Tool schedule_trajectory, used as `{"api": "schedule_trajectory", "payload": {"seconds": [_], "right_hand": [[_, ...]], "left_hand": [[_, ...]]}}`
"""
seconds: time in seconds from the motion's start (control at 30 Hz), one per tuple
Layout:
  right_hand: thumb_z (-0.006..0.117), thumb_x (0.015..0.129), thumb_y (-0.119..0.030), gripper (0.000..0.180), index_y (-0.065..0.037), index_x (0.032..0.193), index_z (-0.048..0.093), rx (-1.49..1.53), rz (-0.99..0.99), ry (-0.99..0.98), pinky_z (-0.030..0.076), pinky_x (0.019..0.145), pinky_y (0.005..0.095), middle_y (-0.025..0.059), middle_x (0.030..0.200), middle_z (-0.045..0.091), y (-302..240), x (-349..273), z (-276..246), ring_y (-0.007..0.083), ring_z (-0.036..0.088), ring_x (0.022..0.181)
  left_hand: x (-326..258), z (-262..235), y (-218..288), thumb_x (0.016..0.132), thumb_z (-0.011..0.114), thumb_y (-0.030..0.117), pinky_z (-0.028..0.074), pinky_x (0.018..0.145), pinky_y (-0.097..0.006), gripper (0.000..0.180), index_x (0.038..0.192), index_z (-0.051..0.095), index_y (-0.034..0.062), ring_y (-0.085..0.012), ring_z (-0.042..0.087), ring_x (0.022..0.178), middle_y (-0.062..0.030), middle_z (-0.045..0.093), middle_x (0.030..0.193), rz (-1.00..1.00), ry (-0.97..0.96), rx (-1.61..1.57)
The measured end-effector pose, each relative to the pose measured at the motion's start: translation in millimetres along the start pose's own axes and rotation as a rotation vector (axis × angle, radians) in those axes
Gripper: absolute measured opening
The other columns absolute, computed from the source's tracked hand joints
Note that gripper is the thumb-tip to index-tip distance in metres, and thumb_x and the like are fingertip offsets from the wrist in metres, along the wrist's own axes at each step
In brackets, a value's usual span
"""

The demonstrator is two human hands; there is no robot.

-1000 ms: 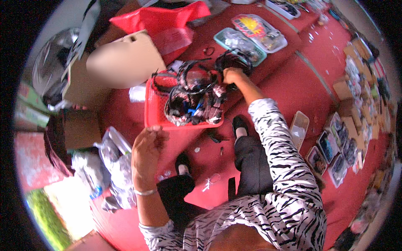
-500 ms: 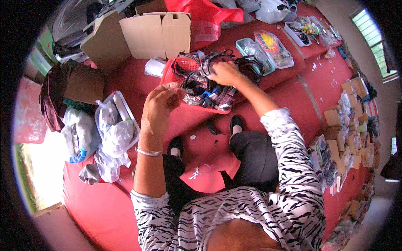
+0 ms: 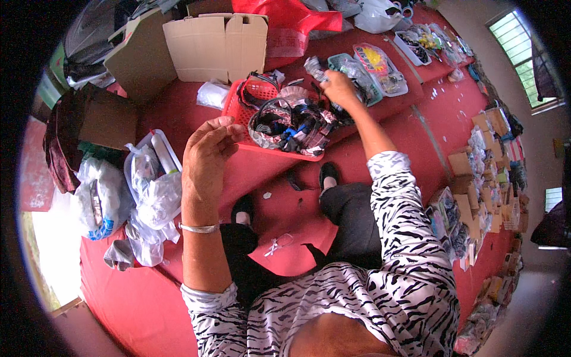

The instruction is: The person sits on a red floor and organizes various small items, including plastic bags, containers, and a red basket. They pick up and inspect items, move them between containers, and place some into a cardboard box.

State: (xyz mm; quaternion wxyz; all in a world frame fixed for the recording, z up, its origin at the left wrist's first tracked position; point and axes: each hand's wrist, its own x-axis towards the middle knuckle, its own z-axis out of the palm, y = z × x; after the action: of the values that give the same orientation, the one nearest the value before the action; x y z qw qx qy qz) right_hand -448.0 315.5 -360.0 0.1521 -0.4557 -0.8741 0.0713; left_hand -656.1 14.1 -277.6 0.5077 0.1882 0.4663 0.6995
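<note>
Where the red floor cloth meets the far edge of the view, a flattened brown cardboard box [image 3: 217,41] is stood up beside a red plastic bag [image 3: 285,21], and clear blister packs with coloured cards [image 3: 372,65] are laid in a row to the right of them. Clear plastic bags [image 3: 151,190] are heaped at the left, and small brown cartons [image 3: 476,178] are lined along the right edge. A red plastic basket [image 3: 253,110] is set on the cloth ahead of the knees, filled with a tangle of headbands and cords [image 3: 291,122]. The basket's long axis is seen running from upper left to lower right, one corner pointing toward the person.

The right hand [image 3: 339,89] is stretched out over the far right end of the basket, closed around something taken from the tangle; exactly what is pinched cannot be told. The left hand [image 3: 208,149] is raised just left of the basket, fingers curled and brought loosely together, thumb near the fingertips; whether anything is held in it cannot be told.

Compared with half a second earlier, the left hand is found slightly farther from the basket, while the right hand is kept at the same end of the basket.
</note>
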Motion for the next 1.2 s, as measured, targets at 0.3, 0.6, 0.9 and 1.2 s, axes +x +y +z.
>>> {"api": "schedule_trajectory", "payload": {"seconds": [0.3,0.6,0.9,1.2], "right_hand": [[0.054,0.077,-0.009,0.022,-0.008,0.097,0.063,-0.433,0.112,-0.024,0.03,0.096,0.0552,0.0153,0.101,0.062,98,-30,18,0.0327,0.058,0.1],[0.066,0.072,-0.025,0.046,-0.003,0.112,0.057,-0.038,-0.122,-0.21,0.038,0.097,0.0397,0.018,0.115,0.057,44,-13,8,0.0322,0.052,0.112],[0.06,0.073,-0.013,0.064,-0.013,0.134,0.041,-0.48,-0.861,-0.203,0.023,0.102,0.0583,0.0142,0.126,0.049,-60,-100,48,0.0298,0.041,0.122],[0.076,0.059,-0.022,0.048,-0.008,0.102,0.061,-0.546,-0.754,-0.52,0.022,0.102,0.0578,0.0108,0.108,0.059,-79,-77,87,0.0273,0.049,0.112]], "left_hand": [[6,9,-5,0.087,0.049,0.014,0.043,0.071,-0.023,0.017,0.099,0.056,0.0039,-0.0132,0.059,0.08,-0.0066,0.064,0.088,-0.016,0.027,0.045],[17,1,-8,0.087,0.048,0.011,0.046,0.074,-0.023,0.019,0.101,0.055,0.001,-0.0136,0.059,0.08,-0.0075,0.063,0.09,0.03,0.076,0.084],[8,-12,3,0.09,0.05,0.012,0.047,0.076,-0.027,0.018,0.102,0.055,0.0004,-0.0187,0.059,0.084,-0.0103,0.062,0.093,0.024,-0.034,-0.088],[-3,-16,12,0.089,0.048,0.009,0.049,0.076,-0.027,0.017,0.103,0.054,0.0004,-0.0184,0.06,0.084,-0.0107,0.062,0.093,0.024,-0.049,-0.093]]}}
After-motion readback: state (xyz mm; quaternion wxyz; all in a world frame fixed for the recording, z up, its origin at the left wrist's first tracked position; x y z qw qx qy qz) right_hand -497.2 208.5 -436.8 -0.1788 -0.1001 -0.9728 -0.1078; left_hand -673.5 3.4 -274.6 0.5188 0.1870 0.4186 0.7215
